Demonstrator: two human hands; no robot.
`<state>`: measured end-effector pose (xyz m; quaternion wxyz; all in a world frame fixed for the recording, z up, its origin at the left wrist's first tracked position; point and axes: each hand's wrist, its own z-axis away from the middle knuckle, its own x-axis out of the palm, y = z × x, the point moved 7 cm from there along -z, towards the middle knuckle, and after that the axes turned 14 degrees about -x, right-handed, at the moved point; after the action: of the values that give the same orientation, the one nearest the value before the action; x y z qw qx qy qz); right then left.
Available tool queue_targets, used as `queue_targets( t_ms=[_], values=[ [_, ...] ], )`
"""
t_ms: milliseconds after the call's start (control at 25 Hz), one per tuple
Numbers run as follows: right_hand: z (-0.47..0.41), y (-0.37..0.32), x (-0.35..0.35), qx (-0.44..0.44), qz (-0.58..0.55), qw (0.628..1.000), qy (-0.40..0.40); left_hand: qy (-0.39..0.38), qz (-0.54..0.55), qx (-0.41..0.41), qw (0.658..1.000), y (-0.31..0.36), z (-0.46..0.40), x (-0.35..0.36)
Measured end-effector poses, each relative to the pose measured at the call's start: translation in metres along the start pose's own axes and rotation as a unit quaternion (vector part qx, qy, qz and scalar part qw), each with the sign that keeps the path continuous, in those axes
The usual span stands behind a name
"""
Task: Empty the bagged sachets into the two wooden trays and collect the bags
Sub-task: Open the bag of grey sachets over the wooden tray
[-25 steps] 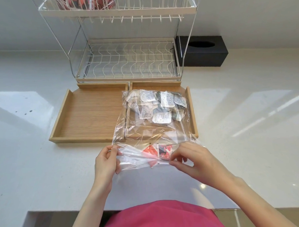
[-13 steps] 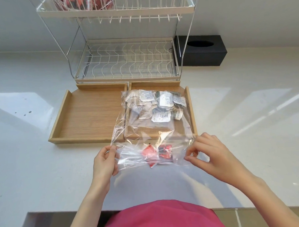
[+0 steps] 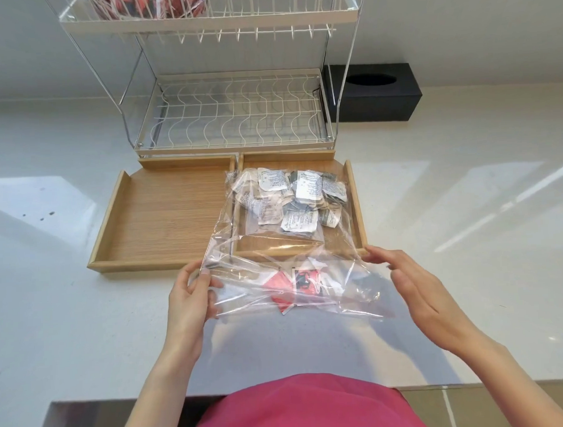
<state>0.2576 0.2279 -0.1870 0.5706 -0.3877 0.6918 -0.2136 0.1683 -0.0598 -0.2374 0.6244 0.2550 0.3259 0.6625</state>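
Observation:
Two wooden trays stand side by side on the white counter. The left tray (image 3: 164,218) holds nothing. A clear bag of white and grey sachets (image 3: 292,200) lies over the right tray (image 3: 354,207) and reaches toward me. In front of it, on the counter, clear plastic holds a few red sachets (image 3: 293,284). My left hand (image 3: 190,301) pinches the near left corner of the plastic; I cannot tell which layers it holds. My right hand (image 3: 419,291) hovers at the plastic's right edge with straight fingers, gripping nothing.
A white two-tier wire dish rack (image 3: 234,118) stands right behind the trays, with red packets (image 3: 155,2) on its top shelf. A black tissue box (image 3: 375,96) sits to its right. The counter's front edge (image 3: 120,399) runs just before my body.
My right hand let go of the plastic, slid to the right and straightened its fingers. The plastic spread out flatter. My left hand kept its pinch.

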Motion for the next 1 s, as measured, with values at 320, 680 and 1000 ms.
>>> queue_targets(
  t_ms=[320, 680, 1000],
  values=[
    [0.007, 0.043, 0.029, 0.028, 0.085, 0.996, -0.023, -0.096, 0.059, 0.019, 0.993, 0.023, 0.013, 0.011],
    [-0.045, 0.029, 0.013, -0.056, 0.082, 0.994, 0.051, -0.175, -0.057, 0.11, 0.977, 0.042, 0.018, 0.018],
    [-0.074, 0.027, 0.0, -0.041, -0.046, 0.995, 0.083, 0.009, -0.127, 0.228, 0.965, 0.085, -0.001, 0.009]
  ],
)
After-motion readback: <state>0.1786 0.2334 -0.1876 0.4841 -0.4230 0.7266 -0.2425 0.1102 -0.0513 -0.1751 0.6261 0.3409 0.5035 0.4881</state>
